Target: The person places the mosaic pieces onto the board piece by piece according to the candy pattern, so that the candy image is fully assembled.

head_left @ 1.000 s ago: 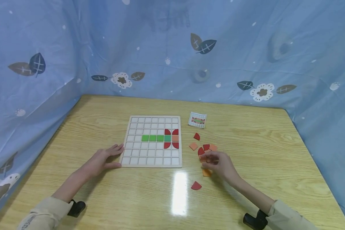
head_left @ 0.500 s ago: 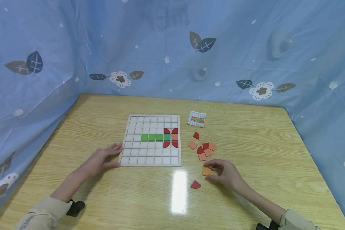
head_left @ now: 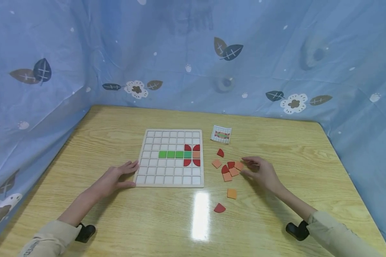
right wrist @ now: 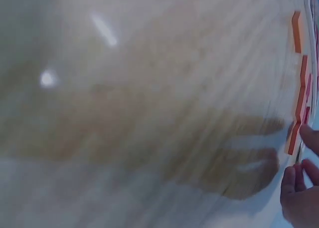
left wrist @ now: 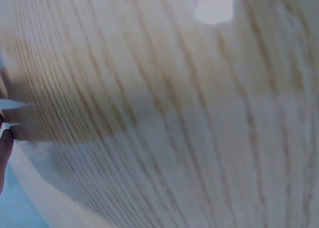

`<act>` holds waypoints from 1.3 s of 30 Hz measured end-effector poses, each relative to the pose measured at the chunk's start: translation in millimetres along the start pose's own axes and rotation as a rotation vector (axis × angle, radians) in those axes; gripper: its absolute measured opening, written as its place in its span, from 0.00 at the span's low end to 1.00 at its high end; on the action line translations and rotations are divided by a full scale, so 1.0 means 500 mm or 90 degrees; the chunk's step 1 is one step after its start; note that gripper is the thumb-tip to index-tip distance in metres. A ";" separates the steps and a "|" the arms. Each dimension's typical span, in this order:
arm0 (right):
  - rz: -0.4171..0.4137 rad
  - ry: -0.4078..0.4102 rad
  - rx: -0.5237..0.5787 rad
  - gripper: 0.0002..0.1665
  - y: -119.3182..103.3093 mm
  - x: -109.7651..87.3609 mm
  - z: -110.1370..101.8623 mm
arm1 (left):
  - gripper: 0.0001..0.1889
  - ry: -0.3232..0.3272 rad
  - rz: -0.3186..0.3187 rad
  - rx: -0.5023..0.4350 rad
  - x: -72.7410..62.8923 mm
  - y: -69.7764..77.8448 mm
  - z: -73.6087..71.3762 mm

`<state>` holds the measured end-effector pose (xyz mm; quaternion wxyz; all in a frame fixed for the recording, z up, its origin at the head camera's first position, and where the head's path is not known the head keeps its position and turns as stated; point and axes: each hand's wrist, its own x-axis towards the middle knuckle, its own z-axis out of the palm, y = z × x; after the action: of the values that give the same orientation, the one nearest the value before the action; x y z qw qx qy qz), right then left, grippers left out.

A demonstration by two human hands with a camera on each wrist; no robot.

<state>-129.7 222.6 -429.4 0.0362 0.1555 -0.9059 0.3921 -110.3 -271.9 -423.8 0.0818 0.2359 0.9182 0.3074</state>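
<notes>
- The left hand [head_left: 115,178] lay at the board's 8 o'clock, fingertips touching its edge, thumb spread apart from the fingers.
- The board [head_left: 148,141] lay flat on the table [head_left: 125,123].
- Three green squares [head_left: 171,154] ran along its middle row towards 3 o'clock, then a teal square [head_left: 187,154] and an orange square [head_left: 196,154]; red quarters [head_left: 187,162] sat at 12 and 6 o'clock of both.
- The card [head_left: 221,134] lay off the board at 2 o'clock.
- The pile [head_left: 234,171], red and orange pieces, lay off the board just past 3 o'clock.
- The right hand [head_left: 262,173] was at the pile's 3 o'clock, thumb and fingers apart beside the end piece [head_left: 239,165]; I couldn't tell whether they touched it.
</notes>
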 end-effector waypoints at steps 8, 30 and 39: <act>-0.007 -0.021 -0.068 0.14 -0.001 0.018 -0.004 | 0.37 -0.013 -0.014 -0.001 0.004 -0.001 0.005; -0.006 -0.151 0.127 0.14 -0.001 0.033 -0.025 | 0.36 -0.001 -0.004 0.003 0.001 0.003 -0.001; 0.042 -0.166 0.228 0.16 -0.056 0.038 -0.002 | 0.36 -0.001 -0.003 -0.001 0.000 0.002 -0.001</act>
<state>-139.1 200.6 -405.7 -0.1226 0.1790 -0.8236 0.5241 -109.9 -271.3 -422.8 0.0831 0.2343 0.9185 0.3076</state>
